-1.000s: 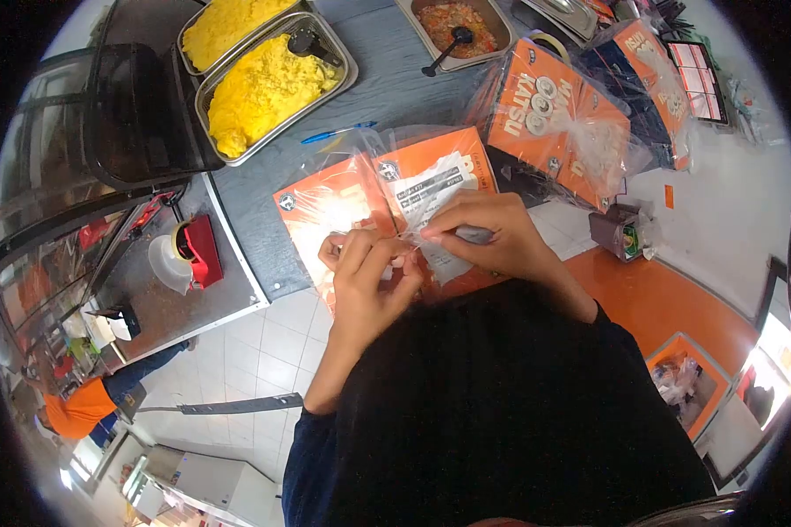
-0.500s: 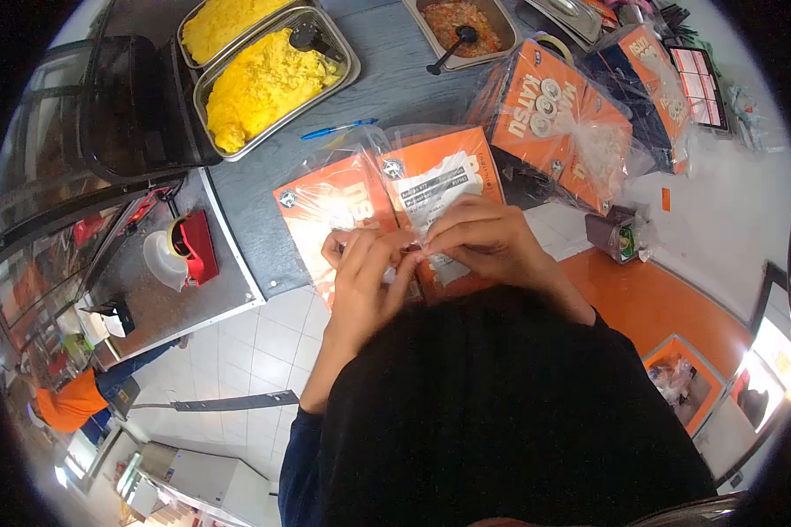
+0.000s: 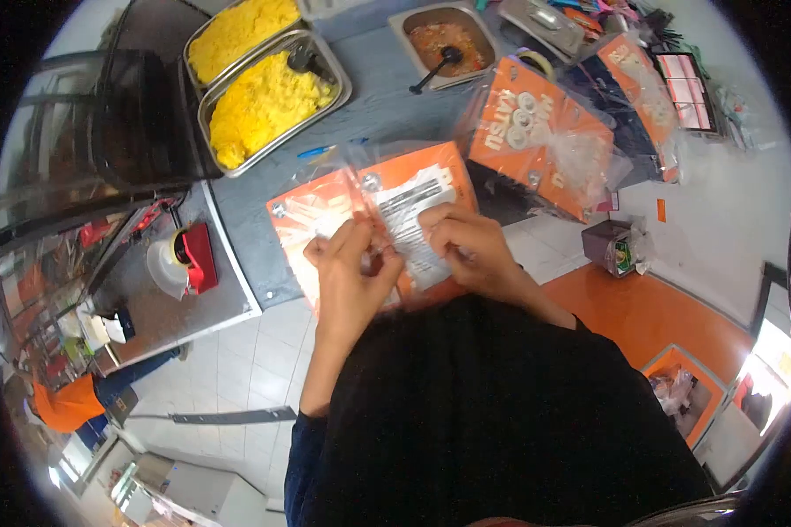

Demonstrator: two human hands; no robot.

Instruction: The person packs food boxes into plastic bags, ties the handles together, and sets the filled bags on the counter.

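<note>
Two orange printed boxes (image 3: 303,200) lie side by side in front of me inside a clear plastic bag (image 3: 367,167). A white label with black lines of text (image 3: 413,204) is on the right-hand box. My left hand (image 3: 350,268) is above the seam between the boxes, its thumb and fingers pinched on the bag's plastic. Over the right-hand box, my right hand (image 3: 470,250) is closed, fingers curled on the plastic. The exact grip is partly hidden beneath its knuckles. A gap separates the two hands.
Metal trays of yellow food (image 3: 268,105) stand at back left, a black spoon in one. Behind the boxes lies a blue pen (image 3: 316,151). A tray of reddish food (image 3: 453,44) is further back. Bagged orange boxes (image 3: 536,132) stand right. A red tape dispenser (image 3: 200,253) is left.
My hands, fingertips together before, have parted, the right one going right and the left staying near the seam. The boxes appear slightly further left in view.
</note>
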